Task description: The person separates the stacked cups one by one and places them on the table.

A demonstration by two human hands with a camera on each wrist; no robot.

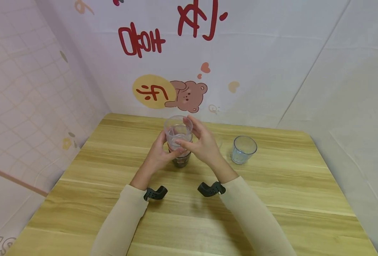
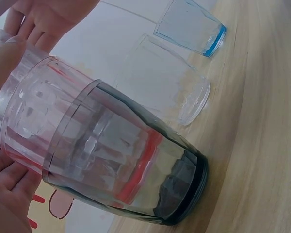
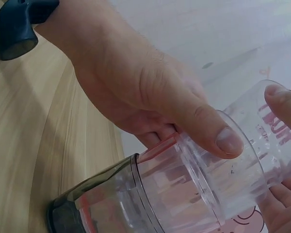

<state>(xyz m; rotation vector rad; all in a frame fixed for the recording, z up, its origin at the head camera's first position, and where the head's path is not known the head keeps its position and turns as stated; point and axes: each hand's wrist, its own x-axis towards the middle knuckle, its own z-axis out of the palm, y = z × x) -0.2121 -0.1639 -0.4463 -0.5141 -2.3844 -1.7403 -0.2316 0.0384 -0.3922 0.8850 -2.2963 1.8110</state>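
Note:
In front of me stands a stack of nested cups. A dark grey cup (image 2: 184, 179) is at the bottom on the table, and a pink-red cup (image 2: 43, 97) sits inside it. Above the pink-red one is a clear cup (image 3: 218, 170), whose side the thumb of my left hand (image 1: 157, 153) lies along while the hand grips the stack. My right hand (image 1: 203, 142) holds another clear cup (image 1: 178, 124) at the top, thumb on the near side and fingers behind. Its lower part is down inside the clear cup under it.
A blue-tinted cup (image 1: 244, 149) stands upright to the right of the stack. Between them is a colourless cup (image 2: 160, 82), mostly hidden behind my right hand in the head view. The wooden table (image 1: 182, 220) ends at a printed white cloth (image 1: 256, 71) at the back.

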